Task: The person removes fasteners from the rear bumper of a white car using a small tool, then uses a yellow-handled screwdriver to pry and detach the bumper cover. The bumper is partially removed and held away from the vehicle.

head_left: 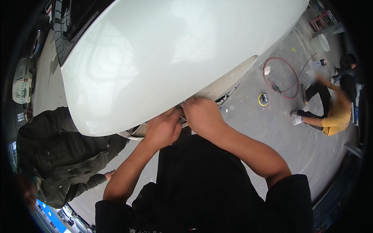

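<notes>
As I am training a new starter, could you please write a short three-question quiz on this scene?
1. True or false: the left hand and the right hand are both at the lower edge of the white car panel.

2. What colour is the looped hose on the floor?
A) Blue
B) Red
C) Green

3. On which side of the picture is the person in the dark jacket?

Key:
1. True
2. B
3. The left side
</notes>
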`<action>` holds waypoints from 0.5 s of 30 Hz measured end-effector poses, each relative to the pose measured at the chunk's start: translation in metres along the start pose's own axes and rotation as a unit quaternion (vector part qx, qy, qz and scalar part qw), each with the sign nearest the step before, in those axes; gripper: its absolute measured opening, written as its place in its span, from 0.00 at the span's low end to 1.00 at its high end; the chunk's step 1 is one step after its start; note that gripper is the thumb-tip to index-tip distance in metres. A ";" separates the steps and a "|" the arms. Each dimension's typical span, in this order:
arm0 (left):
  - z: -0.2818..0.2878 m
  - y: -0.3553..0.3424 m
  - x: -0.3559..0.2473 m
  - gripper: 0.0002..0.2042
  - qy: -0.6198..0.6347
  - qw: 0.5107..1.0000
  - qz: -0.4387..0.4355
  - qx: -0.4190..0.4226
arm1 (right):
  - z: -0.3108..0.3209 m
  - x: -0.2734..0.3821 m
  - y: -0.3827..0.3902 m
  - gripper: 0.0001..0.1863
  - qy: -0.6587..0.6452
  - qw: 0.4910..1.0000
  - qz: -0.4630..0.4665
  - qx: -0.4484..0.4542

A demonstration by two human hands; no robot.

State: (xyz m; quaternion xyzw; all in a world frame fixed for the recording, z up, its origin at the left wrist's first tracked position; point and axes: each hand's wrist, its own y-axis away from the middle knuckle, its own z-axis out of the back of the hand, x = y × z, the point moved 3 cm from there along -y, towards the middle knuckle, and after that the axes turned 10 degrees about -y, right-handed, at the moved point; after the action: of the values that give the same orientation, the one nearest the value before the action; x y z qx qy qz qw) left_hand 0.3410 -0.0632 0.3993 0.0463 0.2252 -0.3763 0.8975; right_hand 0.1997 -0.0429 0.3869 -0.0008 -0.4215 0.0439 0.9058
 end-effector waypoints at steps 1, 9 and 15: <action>-0.001 0.001 -0.002 0.09 -0.004 1.000 0.004 -0.005 | 0.002 0.000 0.001 0.11 -0.017 1.000 0.012 -0.010; -0.002 0.003 0.002 0.10 -0.022 0.999 -0.011 -0.029 | 0.000 -0.012 0.013 0.08 -0.099 0.987 0.115 -0.060; -0.002 0.001 0.005 0.11 -0.011 1.000 -0.014 -0.018 | 0.005 -0.023 0.016 0.04 -0.124 0.969 0.207 -0.051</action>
State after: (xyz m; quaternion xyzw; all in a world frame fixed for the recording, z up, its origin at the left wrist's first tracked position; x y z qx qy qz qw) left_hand 0.3436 -0.0653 0.3958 0.0233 0.2227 -0.3849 0.8954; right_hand 0.1797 -0.0287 0.3718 -0.1285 -0.5229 0.2087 0.8164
